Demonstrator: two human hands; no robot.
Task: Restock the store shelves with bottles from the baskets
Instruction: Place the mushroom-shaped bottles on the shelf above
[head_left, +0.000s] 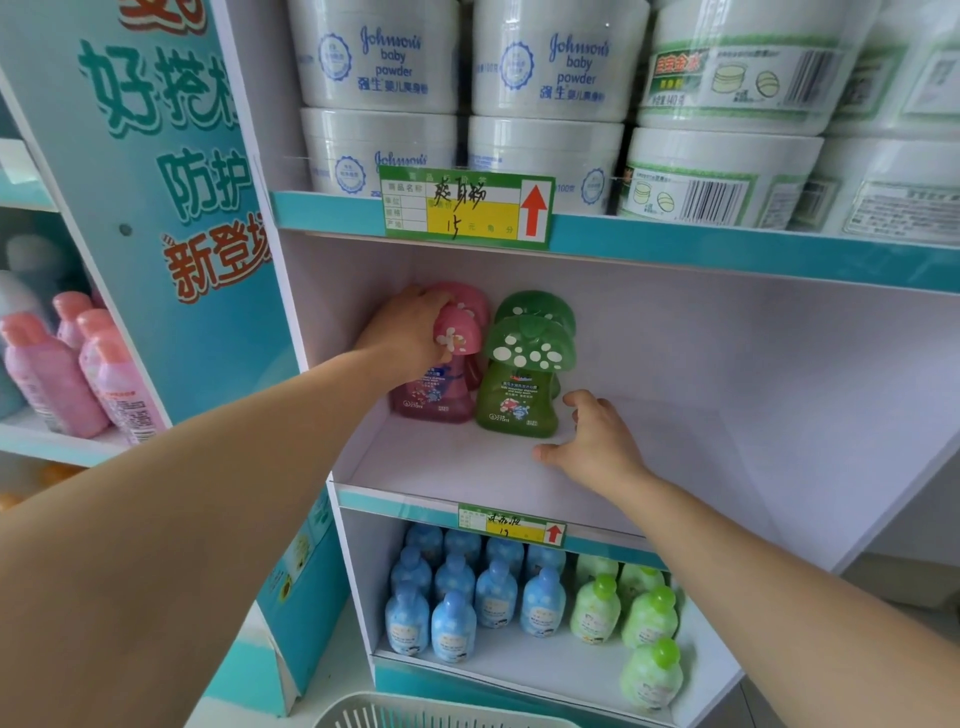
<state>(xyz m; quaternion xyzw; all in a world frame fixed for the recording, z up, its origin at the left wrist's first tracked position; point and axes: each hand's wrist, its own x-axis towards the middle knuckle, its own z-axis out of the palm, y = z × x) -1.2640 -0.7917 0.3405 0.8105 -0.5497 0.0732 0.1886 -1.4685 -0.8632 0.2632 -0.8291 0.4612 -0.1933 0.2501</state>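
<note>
My left hand (410, 332) grips the pink mushroom-shaped cap of a pink bottle (434, 397) standing at the left of the middle shelf (467, 462). Another pink bottle stands behind it. Right beside it stands a green bottle (519, 395) with a white-spotted mushroom cap, and a second green one (537, 306) is behind that. My right hand (597, 441) hovers just right of the front green bottle, fingers relaxed and holding nothing. The rim of a white basket (447, 717) shows at the bottom edge.
White baby powder tubs (384, 67) fill the top shelf. Blue bottles (457, 597) and light green bottles (644, 613) stand on the bottom shelf. Pink bottles (62, 369) sit on a neighbouring rack at left. The right part of the middle shelf is bare.
</note>
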